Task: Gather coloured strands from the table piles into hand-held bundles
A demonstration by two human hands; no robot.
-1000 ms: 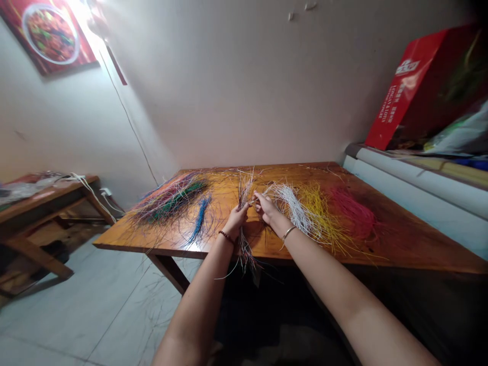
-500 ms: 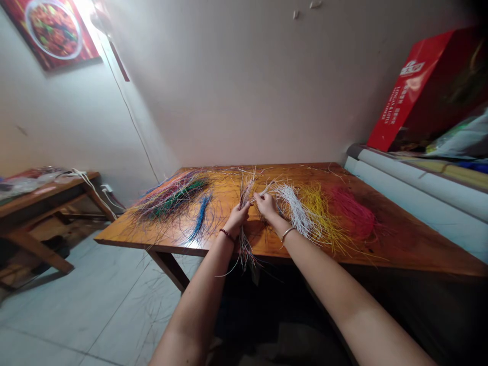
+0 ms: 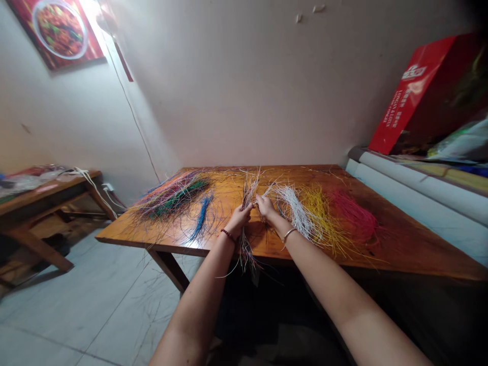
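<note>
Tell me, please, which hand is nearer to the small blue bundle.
Left. The left hand is to the right of the blue bundle, apart from it; the right hand is farther right.

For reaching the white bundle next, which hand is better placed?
Probably the right hand: it is closer to the white bundle, though seemingly pinching pale strands; the left hand grips the mixed bundle.
</note>
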